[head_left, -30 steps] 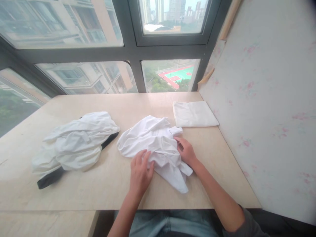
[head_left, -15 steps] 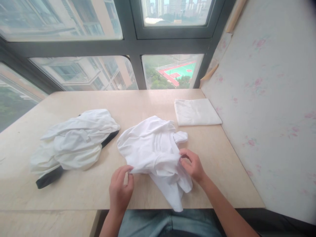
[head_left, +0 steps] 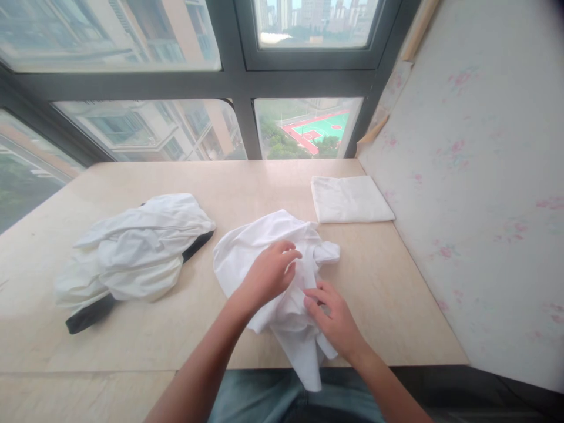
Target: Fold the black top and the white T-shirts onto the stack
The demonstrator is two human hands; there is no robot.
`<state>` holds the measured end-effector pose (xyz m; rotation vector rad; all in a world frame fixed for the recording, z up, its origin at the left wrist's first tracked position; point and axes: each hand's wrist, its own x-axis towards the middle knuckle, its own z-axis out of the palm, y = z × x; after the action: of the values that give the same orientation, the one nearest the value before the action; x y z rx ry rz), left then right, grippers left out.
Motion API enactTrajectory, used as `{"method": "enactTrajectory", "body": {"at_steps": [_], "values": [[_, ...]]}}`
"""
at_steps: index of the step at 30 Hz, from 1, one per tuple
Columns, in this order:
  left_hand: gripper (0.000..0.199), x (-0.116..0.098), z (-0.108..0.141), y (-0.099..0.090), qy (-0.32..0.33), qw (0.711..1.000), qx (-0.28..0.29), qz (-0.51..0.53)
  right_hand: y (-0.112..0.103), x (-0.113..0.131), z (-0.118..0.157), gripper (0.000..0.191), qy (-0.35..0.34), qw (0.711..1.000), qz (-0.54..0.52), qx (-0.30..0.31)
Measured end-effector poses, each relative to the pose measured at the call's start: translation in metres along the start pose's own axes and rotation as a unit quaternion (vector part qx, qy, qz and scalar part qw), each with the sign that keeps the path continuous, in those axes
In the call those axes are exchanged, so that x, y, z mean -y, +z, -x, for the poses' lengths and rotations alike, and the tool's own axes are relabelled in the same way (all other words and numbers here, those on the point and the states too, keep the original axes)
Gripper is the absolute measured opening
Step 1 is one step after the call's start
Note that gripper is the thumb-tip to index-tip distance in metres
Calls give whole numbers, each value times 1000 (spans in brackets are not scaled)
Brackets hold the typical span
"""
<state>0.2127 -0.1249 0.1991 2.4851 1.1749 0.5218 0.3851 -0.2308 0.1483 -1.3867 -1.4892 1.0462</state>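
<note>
A crumpled white garment (head_left: 247, 247) lies on the table in front of me, with one end hanging over the near edge. My left hand (head_left: 275, 267) is over its middle, fingers curved and apart, with no cloth visibly pinched. Just to the right and nearer to me, my right hand (head_left: 332, 314) is at the garment's right side, thumb and index finger close together on a fold of the white cloth. The exact contact at the fingertips is hard to make out.
A bunched white garment with black trim (head_left: 141, 252) lies on the left of the table (head_left: 145, 346). At the back right is a folded white cloth (head_left: 352, 200), near the flowered wall (head_left: 484, 205). Windows (head_left: 308, 129) stand behind the table.
My left hand has let go of the garment's near left edge and moved up and right over its middle. My right hand has shifted slightly down and left; the garment's folds have changed.
</note>
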Motion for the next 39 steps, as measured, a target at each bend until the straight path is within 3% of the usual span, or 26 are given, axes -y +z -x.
{"method": "enactTrajectory", "body": {"at_steps": [2,6,8,11,16,19,23,25,29,31,36,39], "values": [[26,1,-40,16,16,997,28,-67,-1,8,7,20,-36,999,30,-10],[15,15,-93,36,-45,992,35,-115,-7,24,18,11,-105,990,88,-25],[16,27,-103,32,-82,989,22,-122,-11,29,21,12,-134,984,115,-19],[17,47,-103,8,-121,985,16,-121,-14,31,22,14,-150,979,139,3],[18,74,-84,-40,-126,985,56,-101,-5,37,16,12,-128,982,130,45],[21,71,-66,-51,-120,985,75,-95,5,48,10,16,-137,980,127,63],[30,36,-30,-38,-128,980,35,-148,6,50,-7,30,-139,973,156,98],[29,15,-8,-26,-132,979,32,-154,-2,40,-24,28,-119,980,144,68],[29,-16,29,-7,-182,971,115,-103,-21,14,-70,20,-62,989,133,-8],[31,-22,41,-5,-228,959,134,-99,-24,6,-94,19,-71,983,165,-24],[38,-30,57,-17,-264,954,143,0,-3,14,-161,31,-167,957,237,-7],[47,-34,68,-18,-268,950,139,79,16,19,-201,43,-139,940,307,60]]}}
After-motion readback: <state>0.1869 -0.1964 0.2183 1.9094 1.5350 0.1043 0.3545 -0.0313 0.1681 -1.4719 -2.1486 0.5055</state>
